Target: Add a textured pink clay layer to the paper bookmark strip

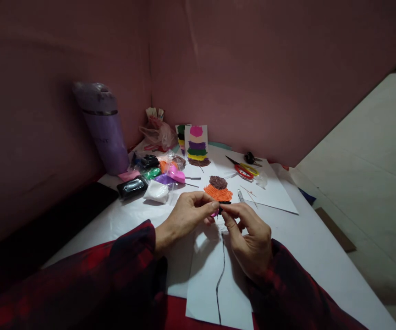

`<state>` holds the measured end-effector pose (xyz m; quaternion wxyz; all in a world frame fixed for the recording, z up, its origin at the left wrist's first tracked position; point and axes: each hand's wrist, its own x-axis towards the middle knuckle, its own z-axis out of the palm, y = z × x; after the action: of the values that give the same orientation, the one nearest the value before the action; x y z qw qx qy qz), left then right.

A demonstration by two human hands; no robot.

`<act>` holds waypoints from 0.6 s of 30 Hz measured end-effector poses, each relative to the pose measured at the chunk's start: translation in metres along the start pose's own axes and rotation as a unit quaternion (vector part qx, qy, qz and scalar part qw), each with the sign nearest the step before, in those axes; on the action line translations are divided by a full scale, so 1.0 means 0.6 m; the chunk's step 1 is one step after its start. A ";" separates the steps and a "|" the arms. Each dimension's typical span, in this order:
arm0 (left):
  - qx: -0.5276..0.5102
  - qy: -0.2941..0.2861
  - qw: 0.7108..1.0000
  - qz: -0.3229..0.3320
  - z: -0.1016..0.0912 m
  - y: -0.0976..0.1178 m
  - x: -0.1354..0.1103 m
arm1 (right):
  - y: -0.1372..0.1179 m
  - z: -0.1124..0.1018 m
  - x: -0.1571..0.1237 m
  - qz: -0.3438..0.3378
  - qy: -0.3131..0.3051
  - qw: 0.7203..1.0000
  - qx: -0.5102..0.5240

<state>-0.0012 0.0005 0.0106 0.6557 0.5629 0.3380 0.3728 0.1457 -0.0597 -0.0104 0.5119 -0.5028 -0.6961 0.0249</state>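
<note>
My left hand (193, 213) is closed, its thumb and index finger pinched together above the paper. A bit of pink clay (215, 213) shows under its fingertips. Close beside it, my right hand (248, 233) pinches with thumb and index finger; what lies between them is too small to make out. Just behind the fingertips is a black clay band (225, 202), partly hidden. Beyond it on the white paper (203, 284) lie a textured orange clay band (217, 192) and a brown clay patch (218, 182). A dark wavy line (222, 266) runs down the sheet towards me.
Bagged clay in several colours (156, 195) lies at the left, near a purple bottle (107, 133). A card with coloured clay bands (197, 144) leans at the back. Scissors (243, 171) and toothpicks (249, 192) lie right of the work. Pink walls (253, 68) enclose the table.
</note>
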 end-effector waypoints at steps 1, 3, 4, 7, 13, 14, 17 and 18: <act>0.004 0.005 1.000 0.002 0.000 -0.001 0.000 | 0.001 0.000 0.000 -0.002 0.000 1.000 -0.001; 0.004 0.012 1.000 0.007 -0.001 -0.003 0.001 | 0.002 0.000 0.000 -0.004 -0.004 1.000 -0.003; 0.002 0.010 1.000 0.008 -0.001 -0.005 0.002 | 0.002 0.000 0.000 -0.006 -0.006 1.000 -0.004; -0.015 0.000 1.000 0.005 -0.001 -0.007 0.002 | 0.002 -0.001 -0.001 -0.008 -0.008 1.000 -0.005; -0.042 -0.008 0.999 -0.003 0.001 -0.008 0.003 | 0.001 -0.001 -0.001 -0.010 -0.012 1.000 -0.001; -0.040 -0.011 0.999 -0.002 0.001 -0.009 0.003 | 0.002 -0.001 -0.001 -0.012 -0.012 1.000 -0.001; -0.037 -0.013 0.999 0.001 0.000 -0.011 0.002 | 0.002 -0.001 -0.001 -0.014 -0.013 1.000 -0.002; -0.034 -0.012 0.999 0.000 0.000 -0.012 0.002 | 0.002 -0.001 0.000 -0.014 -0.014 1.000 -0.002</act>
<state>0.0001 0.0013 0.0034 0.6788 0.5444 0.3172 0.3773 0.1471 -0.0597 -0.0109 0.5014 -0.4931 -0.7106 0.0235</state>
